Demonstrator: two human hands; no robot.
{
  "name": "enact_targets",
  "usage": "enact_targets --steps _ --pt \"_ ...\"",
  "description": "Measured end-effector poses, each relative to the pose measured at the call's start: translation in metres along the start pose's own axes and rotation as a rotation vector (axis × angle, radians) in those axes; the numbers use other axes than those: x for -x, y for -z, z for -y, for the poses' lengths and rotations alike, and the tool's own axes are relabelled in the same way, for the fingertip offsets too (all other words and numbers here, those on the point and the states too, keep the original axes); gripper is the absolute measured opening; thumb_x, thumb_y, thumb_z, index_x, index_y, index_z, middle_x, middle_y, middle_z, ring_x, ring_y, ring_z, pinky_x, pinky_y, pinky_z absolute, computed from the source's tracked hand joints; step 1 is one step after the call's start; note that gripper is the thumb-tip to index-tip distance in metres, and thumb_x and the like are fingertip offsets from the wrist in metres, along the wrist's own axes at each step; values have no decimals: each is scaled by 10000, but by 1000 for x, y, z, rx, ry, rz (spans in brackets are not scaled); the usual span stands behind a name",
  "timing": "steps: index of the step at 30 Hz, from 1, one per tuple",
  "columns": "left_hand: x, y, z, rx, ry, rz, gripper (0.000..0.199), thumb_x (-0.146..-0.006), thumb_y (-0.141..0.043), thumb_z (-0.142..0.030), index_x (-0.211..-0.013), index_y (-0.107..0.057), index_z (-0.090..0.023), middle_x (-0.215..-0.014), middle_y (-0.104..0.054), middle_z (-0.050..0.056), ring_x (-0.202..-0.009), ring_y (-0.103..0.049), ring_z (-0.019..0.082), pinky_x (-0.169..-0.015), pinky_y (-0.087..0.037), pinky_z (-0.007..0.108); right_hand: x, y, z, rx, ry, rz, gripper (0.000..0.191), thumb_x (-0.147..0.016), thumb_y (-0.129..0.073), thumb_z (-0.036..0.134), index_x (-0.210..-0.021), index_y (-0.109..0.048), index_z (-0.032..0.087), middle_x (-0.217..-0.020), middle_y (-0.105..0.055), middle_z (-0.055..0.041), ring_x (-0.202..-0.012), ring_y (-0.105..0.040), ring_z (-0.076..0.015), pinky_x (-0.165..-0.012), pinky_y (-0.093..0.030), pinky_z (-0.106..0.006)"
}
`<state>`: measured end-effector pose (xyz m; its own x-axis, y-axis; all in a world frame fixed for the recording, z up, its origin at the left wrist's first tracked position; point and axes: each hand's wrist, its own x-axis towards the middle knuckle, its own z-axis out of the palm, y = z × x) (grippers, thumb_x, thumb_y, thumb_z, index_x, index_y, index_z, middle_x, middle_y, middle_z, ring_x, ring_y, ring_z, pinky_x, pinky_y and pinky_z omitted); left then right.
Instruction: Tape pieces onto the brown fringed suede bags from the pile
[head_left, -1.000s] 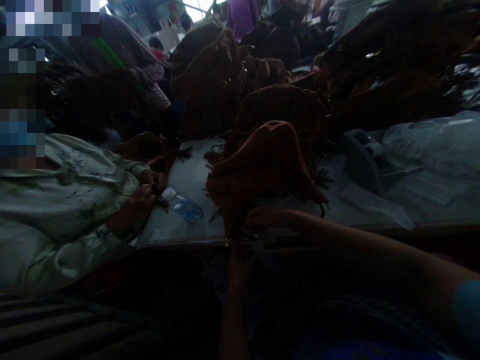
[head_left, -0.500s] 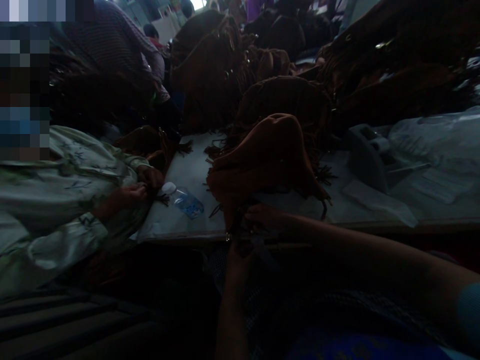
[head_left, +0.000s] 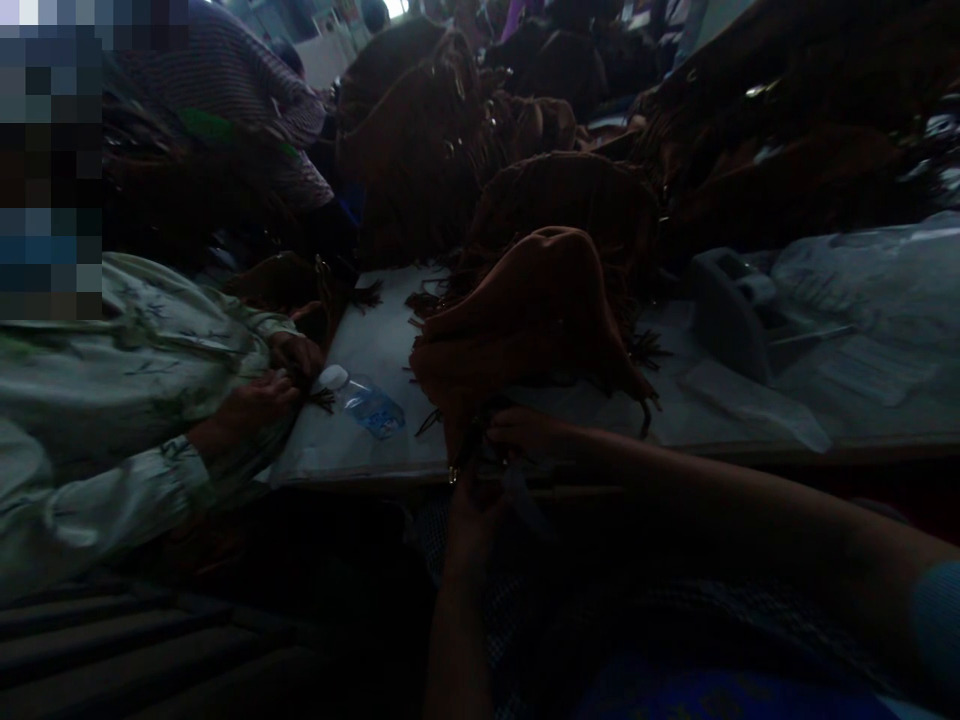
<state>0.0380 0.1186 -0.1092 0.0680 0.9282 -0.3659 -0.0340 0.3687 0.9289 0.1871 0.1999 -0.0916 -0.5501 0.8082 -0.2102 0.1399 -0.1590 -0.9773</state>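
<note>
Workroom light is dim, and a white tabletop [head_left: 352, 440] stretches away from you, heaped with brown fringed suede bags [head_left: 416, 170]. Your right hand [head_left: 529, 432] reaches in from the right, fingers curled against the lower edge of the nearest bag [head_left: 525, 320]. Your left hand [head_left: 476, 515] comes up from below at that bag's near corner, just beside a small metal ring [head_left: 452, 476]. Shadow hides whether either hand is gripping. The bag lies directly ahead of both hands, its rounded top pointing away from you and its longer edge running roughly crosswise; your left hand is nearer the corner. Left of the bag stands a water bottle [head_left: 367, 407], then a co-worker's hands [head_left: 281, 385] below a floral sleeve [head_left: 112, 400]. Right of it sits a grey plastic dispenser [head_left: 727, 315].
</note>
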Motion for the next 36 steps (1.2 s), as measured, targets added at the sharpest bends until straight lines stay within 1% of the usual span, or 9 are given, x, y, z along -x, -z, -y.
enact_targets --steps 3,12,15,18,22,28,32,34,36 --pt "-2 1 -2 -23 -25 39 872 -578 -737 -253 -1338 -315 -185 -855 -681 80 -836 -635 214 -739 -476 310 2 0 4 32 8 -8 244 -844 -423 197 -613 -481 141 -544 -487 24 -465 -398 -57 -452 -297 -187" --pt "-7 -1 2 -6 -35 52 864 -588 -737 -248 -1340 -315 -198 -838 -670 70 -836 -633 204 -741 -477 305 5 -2 3 19 35 -9 230 -830 -440 250 -638 -479 131 -543 -455 33 -460 -356 -53 -446 -275 -192" --pt "-7 -2 3 63 -57 11 842 -580 -742 -257 -1324 -351 -213 -921 -663 82 -861 -626 201 -756 -479 303 3 -4 0 34 24 -42 202 -808 -477 252 -642 -478 135 -545 -437 41 -471 -342 -53 -443 -260 -189" --pt "-9 -2 5 55 -76 -7 824 -557 -755 -242 -1297 -393 -232 -992 -653 83 -857 -624 192 -763 -483 304 2 -5 -1 34 12 -47 212 -809 -467 234 -619 -464 140 -545 -428 37 -479 -340 -57 -442 -264 -190" --pt "-10 -3 7 85 -108 -45 775 -578 -748 -252 -1277 -414 -260 -1135 -602 96 -907 -616 196 -798 -479 324 3 -5 0 9 -5 -51 185 -809 -475 231 -645 -479 146 -556 -413 34 -476 -329 -60 -432 -261 -196" --pt "-6 -14 5 289 -40 -86 679 -594 -749 -263 -1216 -476 -245 -1163 -586 103 -1027 -572 223 -831 -473 333 -1 -2 -7 89 -38 -81 202 -778 -540 304 -657 -538 143 -511 -395 47 -438 -302 -56 -418 -229 -203" --pt "-8 -19 7 357 -23 -86 614 -632 -727 -271 -1197 -487 -272 -1225 -544 88 -1083 -539 220 -843 -469 336 -4 5 -7 173 -32 -41 244 -778 -529 343 -656 -563 135 -515 -418 43 -456 -342 -60 -440 -256 -198" --pt "-13 -20 9 353 -9 -123 611 -612 -742 -265 -1174 -502 -277 -1208 -555 84 -1076 -544 224 -837 -474 349 -3 10 -5 271 14 -90 240 -775 -530 338 -675 -591 128 -572 -497 20 -517 -417 -76 -486 -302 -199" --pt "-17 -20 11 332 -24 -162 587 -594 -754 -264 -1137 -531 -259 -1171 -578 91 -1046 -564 229 -835 -477 362 -1 14 -5 374 88 -173 218 -755 -560 330 -734 -627 123 -683 -582 -11 -618 -491 -102 -551 -343 -206"
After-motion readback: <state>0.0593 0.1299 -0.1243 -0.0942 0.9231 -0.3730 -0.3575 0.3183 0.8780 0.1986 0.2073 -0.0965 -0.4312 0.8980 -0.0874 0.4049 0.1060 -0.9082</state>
